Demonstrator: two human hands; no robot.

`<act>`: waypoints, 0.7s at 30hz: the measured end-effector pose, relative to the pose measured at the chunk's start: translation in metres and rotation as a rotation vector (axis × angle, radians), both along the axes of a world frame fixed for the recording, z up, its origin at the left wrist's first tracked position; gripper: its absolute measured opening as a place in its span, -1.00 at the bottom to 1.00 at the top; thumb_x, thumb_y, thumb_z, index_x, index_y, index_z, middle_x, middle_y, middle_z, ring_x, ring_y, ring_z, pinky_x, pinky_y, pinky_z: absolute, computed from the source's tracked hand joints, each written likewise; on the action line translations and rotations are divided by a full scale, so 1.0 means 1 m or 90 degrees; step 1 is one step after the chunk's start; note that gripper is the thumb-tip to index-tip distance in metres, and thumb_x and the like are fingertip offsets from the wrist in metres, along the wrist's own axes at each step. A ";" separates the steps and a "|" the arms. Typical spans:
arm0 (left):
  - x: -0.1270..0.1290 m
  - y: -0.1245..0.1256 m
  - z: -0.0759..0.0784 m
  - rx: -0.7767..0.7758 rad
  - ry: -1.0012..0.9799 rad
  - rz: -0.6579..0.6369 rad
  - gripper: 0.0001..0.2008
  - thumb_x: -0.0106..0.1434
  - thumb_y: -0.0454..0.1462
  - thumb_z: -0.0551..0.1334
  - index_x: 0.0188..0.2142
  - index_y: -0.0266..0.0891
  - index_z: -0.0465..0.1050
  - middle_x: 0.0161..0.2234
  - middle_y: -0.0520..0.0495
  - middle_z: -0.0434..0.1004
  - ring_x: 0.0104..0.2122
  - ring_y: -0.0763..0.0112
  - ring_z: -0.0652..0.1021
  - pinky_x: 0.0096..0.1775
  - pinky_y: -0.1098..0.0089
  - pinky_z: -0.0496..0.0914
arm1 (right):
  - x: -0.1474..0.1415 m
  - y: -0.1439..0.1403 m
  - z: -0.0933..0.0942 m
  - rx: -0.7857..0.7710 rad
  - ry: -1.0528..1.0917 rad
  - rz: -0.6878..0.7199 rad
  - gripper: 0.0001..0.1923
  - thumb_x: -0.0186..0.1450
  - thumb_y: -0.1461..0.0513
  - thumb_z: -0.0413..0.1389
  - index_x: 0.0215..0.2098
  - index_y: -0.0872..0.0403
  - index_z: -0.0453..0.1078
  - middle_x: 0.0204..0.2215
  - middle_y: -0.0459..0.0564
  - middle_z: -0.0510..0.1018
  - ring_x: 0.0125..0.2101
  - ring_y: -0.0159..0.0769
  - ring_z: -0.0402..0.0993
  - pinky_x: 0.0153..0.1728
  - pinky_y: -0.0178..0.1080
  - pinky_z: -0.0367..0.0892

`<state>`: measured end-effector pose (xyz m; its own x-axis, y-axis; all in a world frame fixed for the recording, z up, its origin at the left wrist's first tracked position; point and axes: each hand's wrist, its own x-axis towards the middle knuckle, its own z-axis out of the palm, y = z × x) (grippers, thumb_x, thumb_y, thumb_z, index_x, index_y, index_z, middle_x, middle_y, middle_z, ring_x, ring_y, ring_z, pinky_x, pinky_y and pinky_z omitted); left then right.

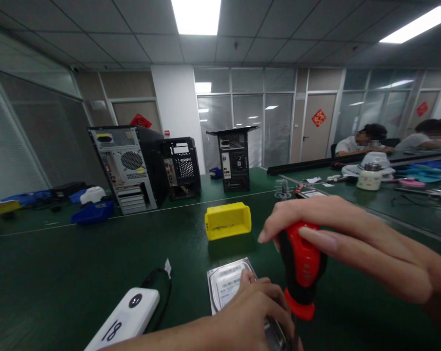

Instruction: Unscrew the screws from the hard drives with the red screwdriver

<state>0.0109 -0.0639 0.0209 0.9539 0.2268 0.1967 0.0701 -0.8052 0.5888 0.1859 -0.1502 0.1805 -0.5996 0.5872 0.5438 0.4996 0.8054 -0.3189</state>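
A hard drive [226, 285] with a white printed label lies on the green tabletop, its near part covered by my left hand [255, 307]. The fingers of that hand are curled over the drive's right side. A shiny metal part [274, 335] shows between them; whether it belongs to the same drive I cannot tell. My right hand [345, 241] is wrapped over the top of a red and black screwdriver [305, 265], held upright with its shaft pointing down beside my left fingers. Its tip is hidden from view.
Beyond the drive stands a yellow bin [228, 222] with small dark bits inside. A white power bank [127, 317] with a black cable lies at left. Several computer cases [129, 165] stand at the back. A cream jar [370, 177] and people [365, 139] are at far right.
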 end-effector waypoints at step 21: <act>0.004 0.007 -0.008 -0.015 0.002 -0.041 -0.68 0.16 0.04 0.35 -0.35 -0.15 0.56 -0.14 0.06 0.52 -0.07 0.19 0.44 0.10 0.11 -0.02 | -0.007 0.011 -0.009 0.051 0.089 0.064 -0.93 0.35 0.24 0.11 -0.23 0.10 0.36 -0.37 -0.08 0.48 -0.40 -0.41 0.39 -0.36 -0.35 0.29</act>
<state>0.0149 -0.0564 0.0127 0.9674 0.1698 0.1881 0.0210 -0.7936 0.6080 0.1786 -0.1392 0.1716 -0.5691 0.4790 0.6684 0.3703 0.8750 -0.3118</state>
